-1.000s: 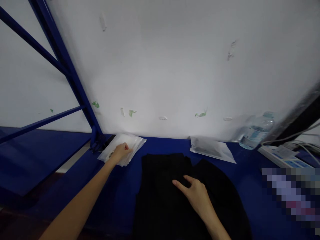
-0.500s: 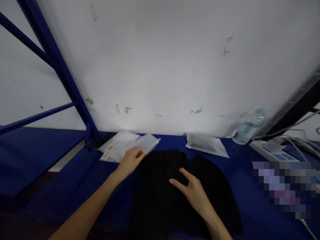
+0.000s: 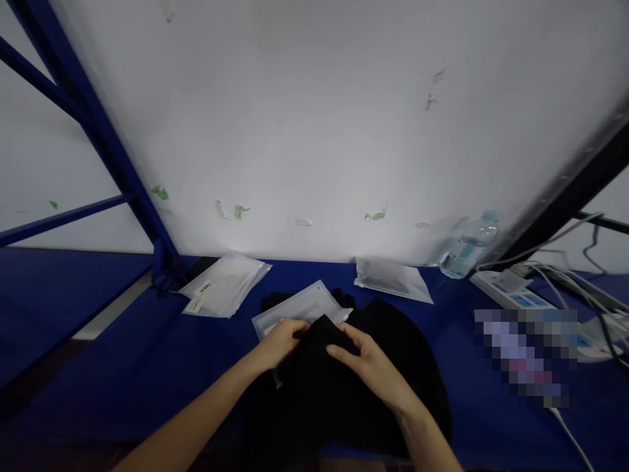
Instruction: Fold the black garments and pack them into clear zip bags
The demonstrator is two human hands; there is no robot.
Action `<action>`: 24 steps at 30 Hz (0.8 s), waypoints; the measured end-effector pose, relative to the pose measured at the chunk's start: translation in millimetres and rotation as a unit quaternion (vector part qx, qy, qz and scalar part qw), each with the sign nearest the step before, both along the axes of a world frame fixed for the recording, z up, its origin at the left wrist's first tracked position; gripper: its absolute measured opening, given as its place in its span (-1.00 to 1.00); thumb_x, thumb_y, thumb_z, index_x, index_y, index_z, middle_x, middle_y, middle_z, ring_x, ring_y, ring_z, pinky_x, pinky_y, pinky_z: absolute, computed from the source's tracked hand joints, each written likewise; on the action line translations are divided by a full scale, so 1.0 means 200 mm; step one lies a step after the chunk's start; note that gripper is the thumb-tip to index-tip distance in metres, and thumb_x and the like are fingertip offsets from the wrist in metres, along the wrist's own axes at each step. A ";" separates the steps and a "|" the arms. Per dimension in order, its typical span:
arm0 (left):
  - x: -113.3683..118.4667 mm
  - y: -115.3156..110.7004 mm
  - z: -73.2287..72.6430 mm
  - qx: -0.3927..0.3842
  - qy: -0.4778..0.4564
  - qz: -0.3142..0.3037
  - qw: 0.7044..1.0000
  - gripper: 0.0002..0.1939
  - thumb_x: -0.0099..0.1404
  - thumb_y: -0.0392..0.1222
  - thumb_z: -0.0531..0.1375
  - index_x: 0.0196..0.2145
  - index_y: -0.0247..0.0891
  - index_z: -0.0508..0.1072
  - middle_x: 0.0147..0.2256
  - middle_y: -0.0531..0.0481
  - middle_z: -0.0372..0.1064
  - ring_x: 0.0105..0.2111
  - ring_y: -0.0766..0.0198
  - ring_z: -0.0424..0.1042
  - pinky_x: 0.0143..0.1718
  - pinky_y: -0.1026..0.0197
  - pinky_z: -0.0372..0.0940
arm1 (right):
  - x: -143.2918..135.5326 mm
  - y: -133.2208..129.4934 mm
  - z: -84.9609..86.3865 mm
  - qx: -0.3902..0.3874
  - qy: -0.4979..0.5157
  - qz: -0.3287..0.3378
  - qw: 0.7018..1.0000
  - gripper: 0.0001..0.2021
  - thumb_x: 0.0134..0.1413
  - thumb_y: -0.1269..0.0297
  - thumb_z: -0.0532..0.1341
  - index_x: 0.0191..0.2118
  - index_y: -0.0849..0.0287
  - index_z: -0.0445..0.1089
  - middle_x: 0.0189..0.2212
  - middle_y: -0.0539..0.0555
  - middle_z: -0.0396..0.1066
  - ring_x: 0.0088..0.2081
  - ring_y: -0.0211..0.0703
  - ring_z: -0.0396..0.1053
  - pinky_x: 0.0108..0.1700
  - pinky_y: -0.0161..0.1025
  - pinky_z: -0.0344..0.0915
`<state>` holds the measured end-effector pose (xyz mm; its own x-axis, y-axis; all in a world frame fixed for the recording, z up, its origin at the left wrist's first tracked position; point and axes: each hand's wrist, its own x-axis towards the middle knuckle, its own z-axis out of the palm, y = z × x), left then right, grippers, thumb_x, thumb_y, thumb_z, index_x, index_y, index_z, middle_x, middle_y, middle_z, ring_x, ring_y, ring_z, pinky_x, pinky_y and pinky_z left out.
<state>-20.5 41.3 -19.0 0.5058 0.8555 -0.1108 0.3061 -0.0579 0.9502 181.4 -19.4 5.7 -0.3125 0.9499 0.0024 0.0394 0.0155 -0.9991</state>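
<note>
A black cloth garment (image 3: 314, 406) lies bunched in front of me, with one fold raised to a peak between my hands. My left hand (image 3: 281, 342) grips this fold from the left; its fingertips are partly hidden by the cloth. From the right, my right hand (image 3: 371, 360) pinches the fold, thumb in front and fingers behind. A frosted zip bag (image 3: 304, 305) with faint print rests on the garment just beyond the fold, its near part hidden by my left hand and the cloth.
A stack of frosted bags (image 3: 230, 282) with a barcode label lies back left. Another bag (image 3: 390, 278), something dark inside, lies by the white wall. To the right are a water bottle (image 3: 469, 246), a power strip (image 3: 521, 295), cables and a blurred-out item. Blue frame bars stand left.
My left hand has brought one bag from the stack onto the garment, released it and taken hold of the cloth. My right hand has closed on the cloth, which now rises in a fold.
</note>
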 end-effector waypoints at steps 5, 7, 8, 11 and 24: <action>-0.01 -0.02 0.04 0.063 0.029 0.041 0.997 -0.83 0.21 -0.13 0.15 -0.46 -0.25 0.43 -0.51 0.09 0.36 -0.47 0.28 0.33 -0.41 0.28 0.16 | -0.04 0.03 -0.09 0.023 -0.122 -0.073 0.990 -0.75 0.09 0.15 0.20 -0.20 0.18 0.46 -0.33 0.04 0.51 -0.27 -0.07 0.45 -0.24 -0.26 0.31; -0.01 -0.04 0.09 0.096 0.041 0.061 0.993 -0.84 0.23 -0.14 0.15 -0.45 -0.24 0.41 -0.50 0.10 0.34 -0.46 0.29 0.31 -0.39 0.27 0.13 | -0.05 0.04 -0.08 0.035 -0.186 -0.087 0.978 -0.82 0.08 0.22 0.19 -0.30 0.18 0.47 -0.39 0.04 0.51 -0.31 -0.06 0.46 -0.31 -0.28 0.28; -0.01 -0.06 0.11 0.119 0.053 0.068 0.989 -0.84 0.25 -0.14 0.15 -0.45 -0.23 0.40 -0.50 0.11 0.33 -0.45 0.29 0.30 -0.38 0.26 0.13 | -0.05 0.04 -0.07 0.039 -0.218 -0.095 0.971 -0.85 0.06 0.25 0.18 -0.34 0.19 0.47 -0.43 0.04 0.51 -0.35 -0.06 0.46 -0.35 -0.29 0.26; -0.02 -0.10 0.18 0.213 0.110 0.060 0.969 -0.84 0.30 -0.19 0.10 -0.43 -0.22 0.38 -0.48 0.10 0.33 -0.43 0.27 0.31 -0.34 0.24 0.13 | -0.09 0.04 -0.03 0.054 -0.287 -0.119 0.949 -0.88 0.02 0.35 0.17 -0.39 0.18 0.47 -0.48 0.07 0.50 -0.40 -0.05 0.46 -0.39 -0.28 0.21; -0.04 -0.12 0.23 0.232 0.164 -0.023 0.959 -0.82 0.31 -0.24 0.06 -0.44 -0.21 0.39 -0.48 0.09 0.35 -0.45 0.27 0.32 -0.40 0.25 0.11 | -0.09 0.15 -0.11 -0.044 -0.049 -0.240 0.969 -0.73 -0.20 0.15 0.36 -0.33 0.19 0.52 -0.35 0.10 0.56 -0.24 0.03 0.49 -0.19 -0.18 0.33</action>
